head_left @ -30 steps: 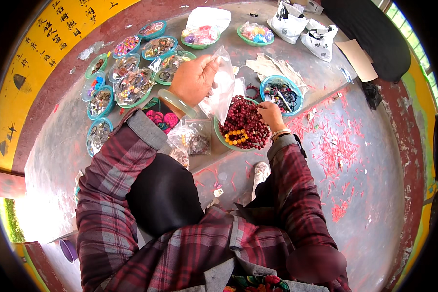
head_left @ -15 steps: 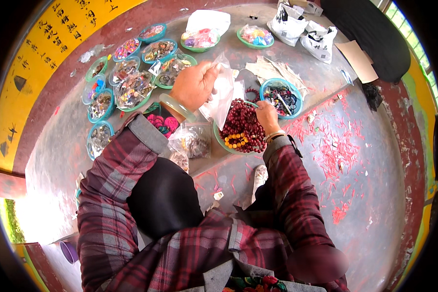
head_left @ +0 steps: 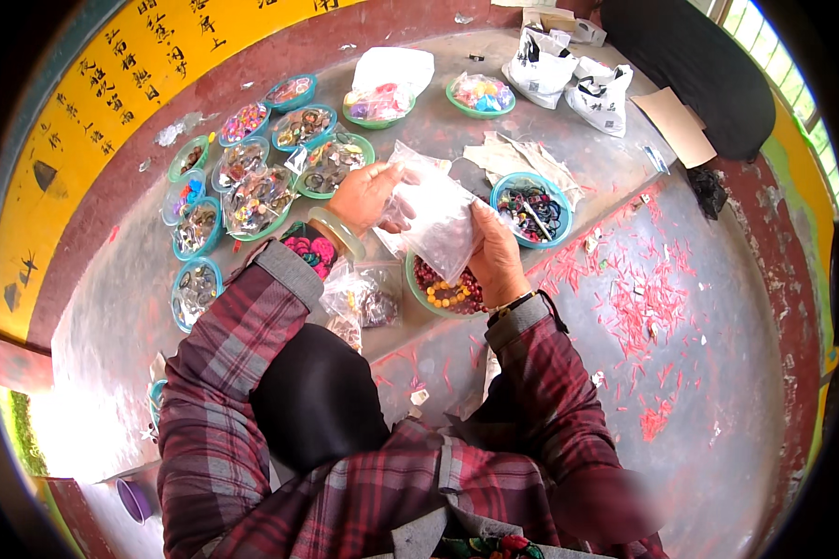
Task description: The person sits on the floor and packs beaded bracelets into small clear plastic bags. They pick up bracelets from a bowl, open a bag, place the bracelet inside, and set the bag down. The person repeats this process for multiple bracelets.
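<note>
Between my hands is a clear plastic bag (head_left: 435, 216), spread flat and tilted. My left hand (head_left: 367, 197) grips its left side, the thumb on top and some fingers showing through the film. The bag's right edge is pinched by my right hand (head_left: 496, 250). Beneath the bag sits a green bowl (head_left: 418, 296) of dark red bead strings (head_left: 468, 293) with some amber-yellow beads (head_left: 452, 296); the bag and my right hand cover much of it. To the right of the bowl stands a blue bowl (head_left: 566, 207) with dark bands and a pen-like stick.
Several bowls of small trinkets (head_left: 256, 200) crowd the left of the grey ledge. Bagged small goods (head_left: 373, 293) lie beside my knee. At the back are white carrier bags (head_left: 541, 70) and cardboard (head_left: 676, 126). Red scraps (head_left: 643, 307) litter the floor at right.
My right hand has left the red beads and come up to take the bag's right edge. My left hand has lowered slightly, and the bag, hanging upright before, is now spread between both hands.
</note>
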A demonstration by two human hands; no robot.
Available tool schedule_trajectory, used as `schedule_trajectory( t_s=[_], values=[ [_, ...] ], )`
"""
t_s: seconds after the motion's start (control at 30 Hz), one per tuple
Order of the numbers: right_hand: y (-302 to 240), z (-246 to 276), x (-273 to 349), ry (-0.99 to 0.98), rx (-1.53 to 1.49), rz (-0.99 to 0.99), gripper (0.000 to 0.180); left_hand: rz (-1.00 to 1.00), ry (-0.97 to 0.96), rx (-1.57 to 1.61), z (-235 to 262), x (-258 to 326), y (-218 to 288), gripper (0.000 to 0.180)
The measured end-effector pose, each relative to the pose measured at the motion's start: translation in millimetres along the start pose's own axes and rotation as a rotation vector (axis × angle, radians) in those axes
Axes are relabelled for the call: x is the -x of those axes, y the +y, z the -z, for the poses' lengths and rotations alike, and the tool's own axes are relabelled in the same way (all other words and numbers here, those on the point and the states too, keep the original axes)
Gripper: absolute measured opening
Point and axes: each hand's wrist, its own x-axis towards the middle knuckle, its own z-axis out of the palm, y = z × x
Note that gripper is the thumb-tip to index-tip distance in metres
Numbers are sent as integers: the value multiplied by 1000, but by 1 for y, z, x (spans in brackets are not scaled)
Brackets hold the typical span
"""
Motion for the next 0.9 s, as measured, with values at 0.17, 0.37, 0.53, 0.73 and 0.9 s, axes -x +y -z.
schedule_trajectory(
  t_s=[0.17,0.37,0.53,0.73,0.9],
  values=[
    [-6,14,-9,110,-4,181,17,104,27,120,1,-3,1,34],
    [-6,16,-10,100,-81,179,18,163,78,280,5,-15,-22,21],
    [-1,26,-14,70,-25,216,20,106,147,452,15,-23,-35,17],
    [-11,24,-9,157,134,171,31,-41,200,478,13,-19,-26,18],
    [-27,13,-11,47,483,310,51,8,19,147,11,-17,-28,21]
  ],
)
